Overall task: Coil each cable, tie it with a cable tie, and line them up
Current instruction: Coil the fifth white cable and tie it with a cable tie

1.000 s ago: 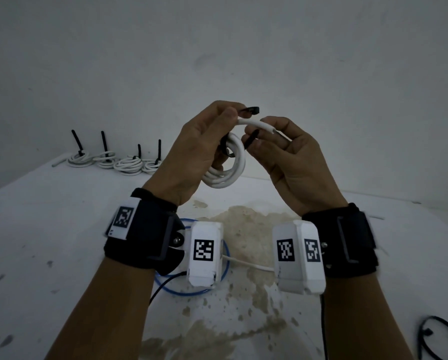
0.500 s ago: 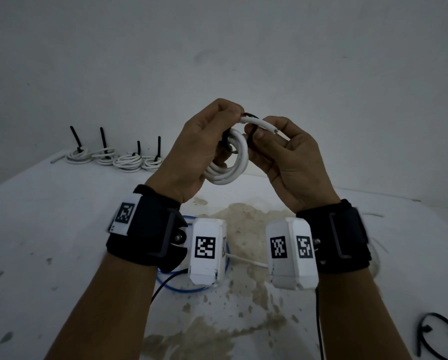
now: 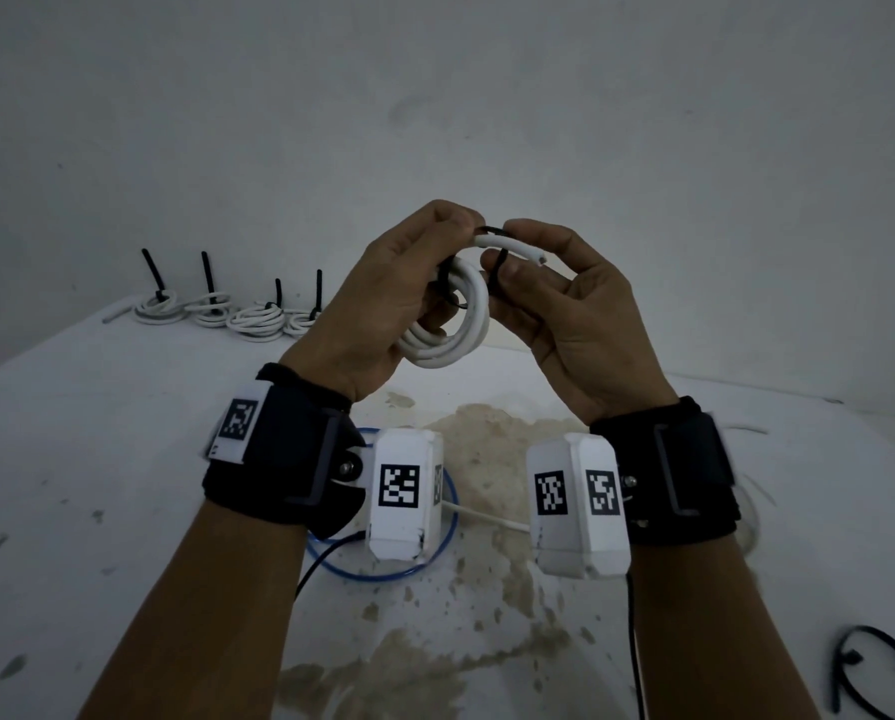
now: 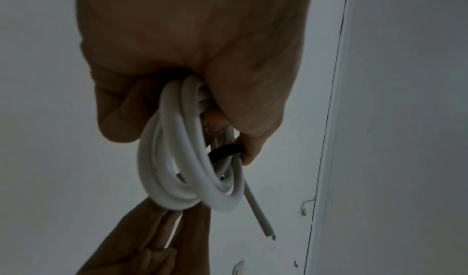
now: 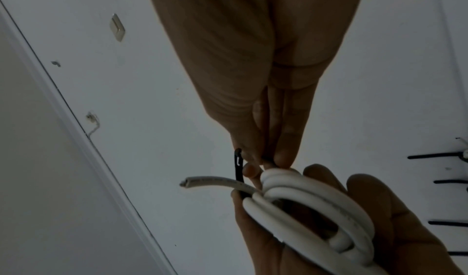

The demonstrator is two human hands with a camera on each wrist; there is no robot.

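The left hand [image 3: 383, 298] is gripping the white coiled cable [image 3: 456, 324] up in the air so its loops cannot spring apart, while the right hand [image 3: 565, 314] is pinching the black cable tie [image 5: 238, 165], seemingly feeding it around the bundle.

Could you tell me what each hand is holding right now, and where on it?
Left hand grips the white cable coil around its bundled loops; right hand pinches the black cable tie near the coil's top.
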